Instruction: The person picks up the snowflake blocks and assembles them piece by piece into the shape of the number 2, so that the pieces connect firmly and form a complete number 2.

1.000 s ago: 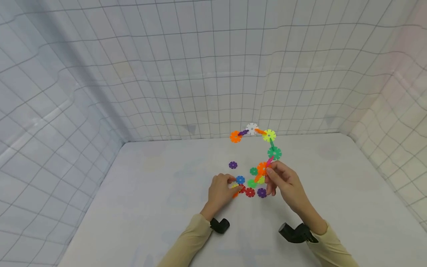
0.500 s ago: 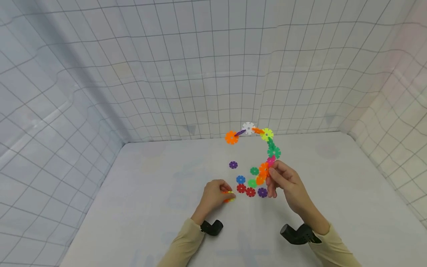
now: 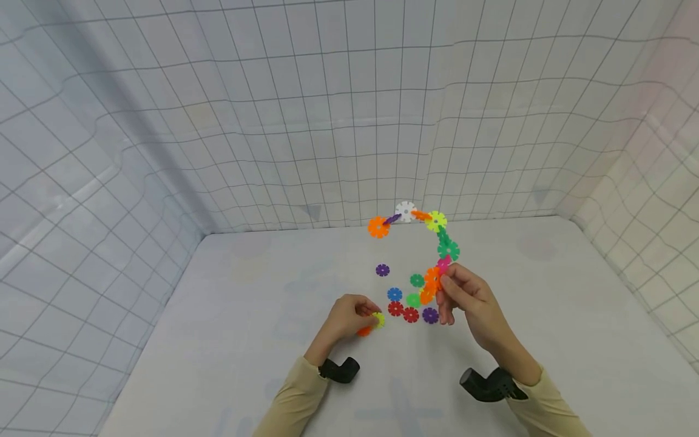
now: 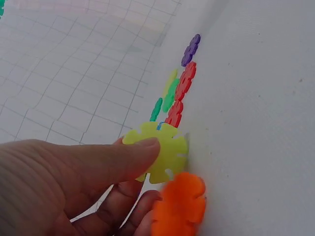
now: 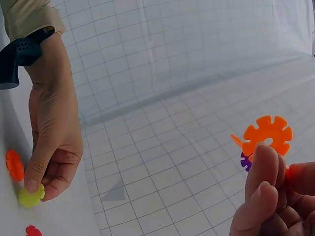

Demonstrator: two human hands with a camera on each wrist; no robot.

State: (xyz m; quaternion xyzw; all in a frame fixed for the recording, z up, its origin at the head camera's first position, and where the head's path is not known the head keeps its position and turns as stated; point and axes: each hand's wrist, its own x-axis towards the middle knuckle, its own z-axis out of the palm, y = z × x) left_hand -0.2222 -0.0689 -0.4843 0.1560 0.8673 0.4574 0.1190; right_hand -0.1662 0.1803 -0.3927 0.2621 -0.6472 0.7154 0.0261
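My left hand point(image 3: 349, 317) pinched a yellow notched disc point(image 4: 170, 150) low by the tabletop point(image 3: 246, 340), just beside an orange disc point(image 4: 179, 201); whether those two were joined, I couldn't tell. My right hand point(image 3: 466, 294) pinched the linked disc chain point(image 3: 449, 249) near its pink disc point(image 3: 444, 263). I judged that a twist there could pop a slot, dropping the arching far end.
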